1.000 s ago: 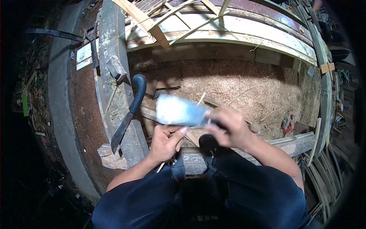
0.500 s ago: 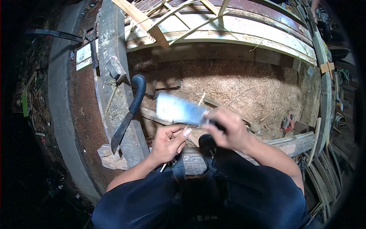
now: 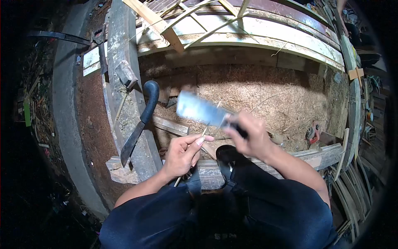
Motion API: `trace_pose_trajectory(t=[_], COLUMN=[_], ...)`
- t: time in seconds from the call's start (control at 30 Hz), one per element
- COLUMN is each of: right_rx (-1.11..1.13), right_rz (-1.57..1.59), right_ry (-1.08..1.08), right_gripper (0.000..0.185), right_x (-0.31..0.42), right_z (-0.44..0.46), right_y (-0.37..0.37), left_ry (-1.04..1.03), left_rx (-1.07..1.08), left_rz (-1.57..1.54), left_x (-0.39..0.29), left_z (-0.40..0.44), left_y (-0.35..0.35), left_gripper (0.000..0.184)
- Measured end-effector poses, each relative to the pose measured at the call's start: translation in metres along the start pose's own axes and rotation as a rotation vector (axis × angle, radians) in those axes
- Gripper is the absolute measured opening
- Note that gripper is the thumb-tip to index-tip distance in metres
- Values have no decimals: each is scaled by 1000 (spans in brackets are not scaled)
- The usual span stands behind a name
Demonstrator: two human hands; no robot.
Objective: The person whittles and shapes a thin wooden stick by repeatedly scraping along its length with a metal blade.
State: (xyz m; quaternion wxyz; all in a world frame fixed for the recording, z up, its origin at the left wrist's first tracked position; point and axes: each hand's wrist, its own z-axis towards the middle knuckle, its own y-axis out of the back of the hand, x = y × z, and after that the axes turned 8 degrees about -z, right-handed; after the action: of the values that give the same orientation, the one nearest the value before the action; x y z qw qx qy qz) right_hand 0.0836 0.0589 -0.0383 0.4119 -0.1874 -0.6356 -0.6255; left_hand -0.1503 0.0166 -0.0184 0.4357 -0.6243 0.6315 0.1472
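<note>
My left hand (image 3: 182,155) pinches a thin bamboo stick (image 3: 205,132) between thumb and fingers. The stick slants up and away from my lap, its lower end showing below the wrist. My right hand (image 3: 251,135) is closed round the dark handle of a cleaver (image 3: 199,110). The broad, shiny blade points left and is smeared by motion. Its lower edge lies at the tip of the stick; whether they touch I cannot tell. To the left, a curved knife with a black handle (image 3: 150,106) rests on the wooden beam (image 3: 143,155), blade toward me.
Shavings (image 3: 248,91) cover the ground inside the timber frame. A pale plank (image 3: 265,35) with bamboo strips (image 3: 215,29) on it crosses the back. A wood block (image 3: 125,74) sits on the left beam. A red-handled tool (image 3: 313,133) lies at right. Another person's arm shows top right.
The cleaver and my right hand have moved a little up and to the right, toward the stick's tip. More of the stick shows above my left hand, which has hardly moved.
</note>
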Motion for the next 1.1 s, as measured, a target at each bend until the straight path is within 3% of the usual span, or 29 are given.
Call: trace_pose_trajectory(t=[0.07,0.13,0.2,0.23,0.33,0.37,0.4,0.47,0.53,0.57,0.63,0.67,0.73,0.87,0.93,0.97,1.07,1.1], right_rx=[241,236,47,21,229,208,77,48,140,178,160,19,32,171,43,40,12,101], right_rz=[47,42,35,38,24,91,103,-9,2,21,52,82,-11,16,26,81,48,65], right_ry=[228,213,-5,67,234,170,115,16,200,216,210,211,62,232,83,-92,165,196], right_gripper=[22,18,21,22,23,25,25,20,21,22,23,24,24,23,21,20,23,24], right_x=[19,18,0,-2,23,18,13,2,9,17,15,2,-5,21,1,-4,2,13], right_z=[-10,-6,1,0,-13,-15,-4,4,-5,-10,-13,-4,-2,-14,-4,2,-4,-12], right_y=[8,8,-1,-5,6,2,0,-1,0,4,1,-5,-5,6,-2,-2,4,4], left_ry=[-99,-152,-21,-18,-97,-86,-54,7,-80,-155,-214,-59,-52,-152,-46,-37,-36,-157], left_rx=[-85,-56,32,21,-77,-107,5,-26,-81,-134,-41,-40,-38,-139,-26,-20,-47,-156], left_rz=[39,64,32,71,89,14,26,11,35,60,243,19,-8,1,-40,-37,7,-82], left_x=[14,8,-4,-5,12,15,-3,-1,6,13,1,-7,-1,9,-1,3,-8,2], left_z=[-8,-5,0,0,-6,-5,-2,-1,-3,-7,-4,-4,-3,-8,-2,-2,-2,-2], left_y=[5,4,2,2,3,1,0,0,-2,-1,0,-4,-1,-3,-1,0,-2,-9], left_gripper=[26,28,25,26,29,29,26,25,25,26,25,24,25,29,28,27,27,26])
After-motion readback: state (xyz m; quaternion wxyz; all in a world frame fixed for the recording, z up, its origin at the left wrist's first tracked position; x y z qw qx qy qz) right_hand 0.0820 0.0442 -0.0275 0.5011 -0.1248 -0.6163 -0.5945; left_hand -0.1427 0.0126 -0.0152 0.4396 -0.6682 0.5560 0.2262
